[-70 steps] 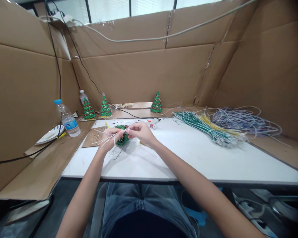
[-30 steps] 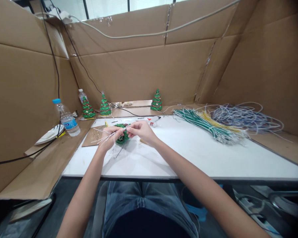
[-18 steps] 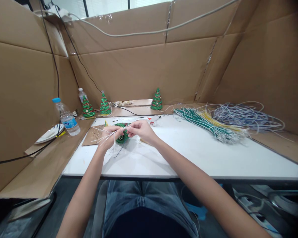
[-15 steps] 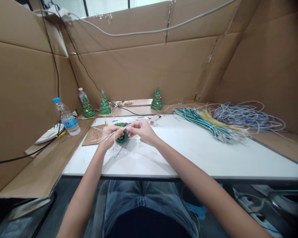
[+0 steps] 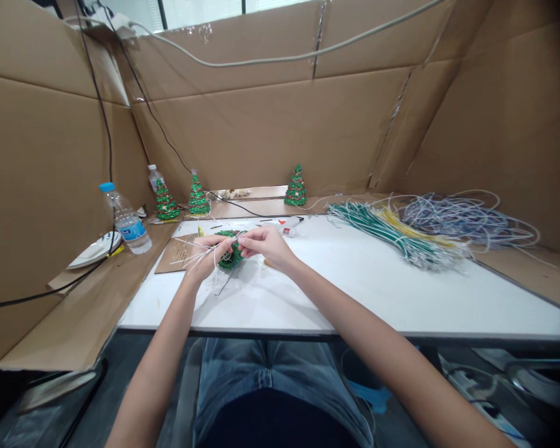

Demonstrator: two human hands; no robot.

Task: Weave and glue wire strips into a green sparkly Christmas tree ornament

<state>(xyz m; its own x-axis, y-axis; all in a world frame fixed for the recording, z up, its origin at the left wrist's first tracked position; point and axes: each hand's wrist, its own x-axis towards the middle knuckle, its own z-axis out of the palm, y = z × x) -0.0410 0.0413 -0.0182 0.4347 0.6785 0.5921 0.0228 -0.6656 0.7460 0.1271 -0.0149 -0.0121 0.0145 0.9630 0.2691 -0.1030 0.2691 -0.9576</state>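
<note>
My left hand (image 5: pixel 208 254) is closed around several thin white strands (image 5: pixel 183 259), whose loose ends fan out to the left. Close beside it, my right hand (image 5: pixel 264 244) pinches at the strands' other ends, fingertips nearly meeting those of the left. What exactly lies between the right fingertips is too small to make out. Behind and under both hands sits a round green wreath-like piece (image 5: pixel 228 261) on the white tabletop, partly covered by the fingers. A thin dark wire (image 5: pixel 224 283) trails from it toward the front.
Small green decorated trees (image 5: pixel 295 186) stand at the back. Green and yellow strand bundles (image 5: pixel 387 233) and a tangle of pale cords (image 5: pixel 462 218) lie right. A glue gun (image 5: pixel 289 223) rests behind the hands. At left are a water bottle (image 5: pixel 133 233), a plate (image 5: pixel 93 250) and flat cardboard (image 5: pixel 172 256).
Both hands stay in nearly the same place, with only slight finger movement at the strands. The whole view has shifted very slightly.
</note>
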